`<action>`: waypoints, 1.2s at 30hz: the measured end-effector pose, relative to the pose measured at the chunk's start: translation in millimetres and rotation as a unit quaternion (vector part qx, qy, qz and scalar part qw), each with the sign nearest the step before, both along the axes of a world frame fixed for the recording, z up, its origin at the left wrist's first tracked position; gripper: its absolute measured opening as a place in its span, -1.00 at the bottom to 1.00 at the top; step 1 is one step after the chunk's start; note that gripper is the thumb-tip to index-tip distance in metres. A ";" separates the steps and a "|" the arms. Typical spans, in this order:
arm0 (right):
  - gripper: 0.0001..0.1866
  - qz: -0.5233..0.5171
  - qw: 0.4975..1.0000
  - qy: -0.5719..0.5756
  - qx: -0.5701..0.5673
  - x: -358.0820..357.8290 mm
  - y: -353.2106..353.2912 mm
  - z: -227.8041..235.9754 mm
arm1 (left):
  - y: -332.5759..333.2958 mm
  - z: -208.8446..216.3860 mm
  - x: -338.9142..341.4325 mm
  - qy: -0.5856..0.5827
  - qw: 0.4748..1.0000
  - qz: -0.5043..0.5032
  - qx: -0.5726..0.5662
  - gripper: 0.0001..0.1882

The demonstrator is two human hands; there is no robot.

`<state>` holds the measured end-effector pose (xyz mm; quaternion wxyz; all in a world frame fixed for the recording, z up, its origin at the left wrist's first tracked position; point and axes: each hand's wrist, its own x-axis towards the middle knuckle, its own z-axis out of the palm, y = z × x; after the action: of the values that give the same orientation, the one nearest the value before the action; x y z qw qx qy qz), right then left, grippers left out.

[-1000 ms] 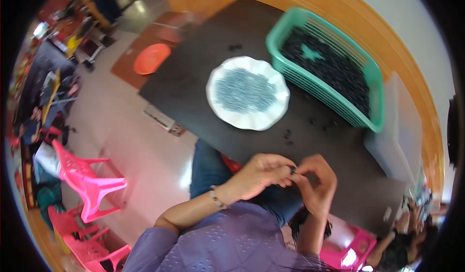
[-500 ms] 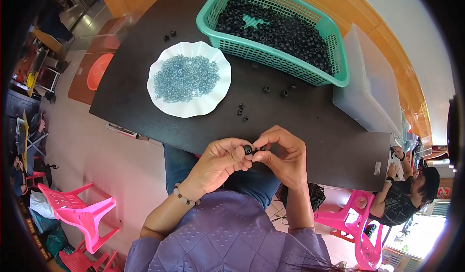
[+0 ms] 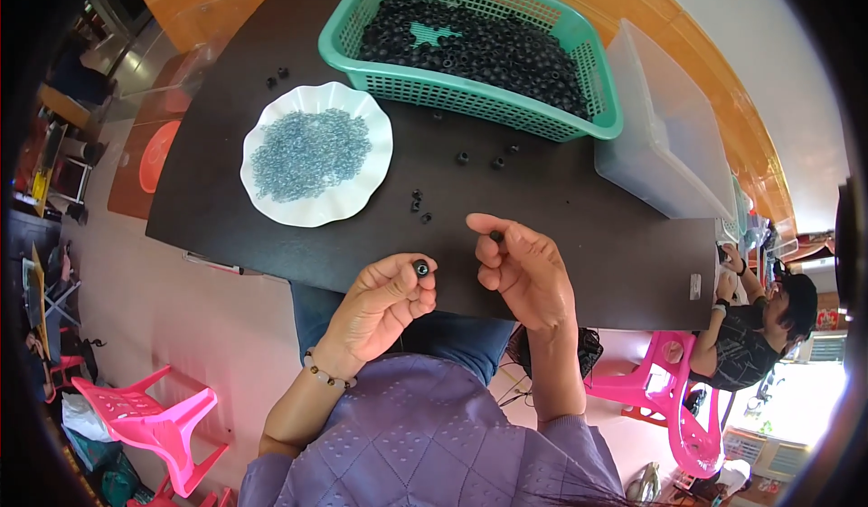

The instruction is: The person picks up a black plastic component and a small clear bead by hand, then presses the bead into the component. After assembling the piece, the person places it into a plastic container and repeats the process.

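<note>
My left hand (image 3: 380, 304) pinches a small round black part (image 3: 421, 269) between thumb and fingertips; a hole shows in its end. A smaller black piece (image 3: 496, 236) is gripped by thumb and finger of my right hand (image 3: 529, 272). Both hands are raised over the table's front edge, apart from each other. Beyond them stands a white wavy-rimmed plate (image 3: 378, 159) heaped with tiny clear bluish pieces (image 3: 312, 153). A green lattice basket (image 3: 470, 96) at the back holds many black parts (image 3: 488, 55). Loose black parts (image 3: 463, 158) lie between basket and hands.
A translucent plastic bin (image 3: 665, 136) stands right of the basket on the dark table (image 3: 624, 245). Two black parts (image 3: 277, 78) lie behind the plate. Pink chairs (image 3: 163, 417) stand on the floor at left and right. Another person (image 3: 750, 335) sits at the far right.
My hands, which met at the black part, have separated; the left keeps the round part and the right has moved up with a smaller piece. The whole view has shifted slightly.
</note>
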<state>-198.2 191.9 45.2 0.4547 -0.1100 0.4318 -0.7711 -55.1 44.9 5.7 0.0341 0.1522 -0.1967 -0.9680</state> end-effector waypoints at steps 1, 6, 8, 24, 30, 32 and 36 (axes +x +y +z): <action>-0.54 -0.004 1.000 0.001 0.001 0.0 0.6 0.8 | -1.3 -1.6 0.4 0.001 1.000 -0.004 0.001 -0.76; -0.66 -0.010 1.000 -0.014 0.010 2.8 5.7 0.3 | -2.6 -4.4 -0.1 0.033 0.999 -0.005 0.004 -0.75; -0.68 -0.017 1.000 -0.025 -0.008 4.2 7.9 -3.8 | -2.0 -6.0 -0.2 0.032 0.999 -0.007 0.001 -0.75; -0.77 -0.009 0.999 -0.035 -0.026 8.6 8.4 -11.9 | -0.7 -4.6 -1.1 0.014 1.000 -0.004 -0.014 -0.75; -0.78 -0.028 0.999 -0.027 0.000 11.5 8.0 -11.7 | 0.3 -2.2 -0.2 0.019 1.000 0.001 -0.016 -0.75; -0.77 -0.036 0.999 0.010 0.021 13.7 6.6 -11.3 | 0.3 -3.0 0.1 0.021 1.000 0.002 -0.017 -0.75; -0.73 -0.056 0.995 0.069 0.052 17.1 3.9 -6.1 | 0.7 -4.0 0.4 0.024 1.000 0.001 -0.020 -0.74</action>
<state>-181.1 195.9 39.1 0.3845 -0.1150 0.5069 -0.7628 -54.7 45.5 1.6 0.0429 0.1288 -0.2145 -0.9672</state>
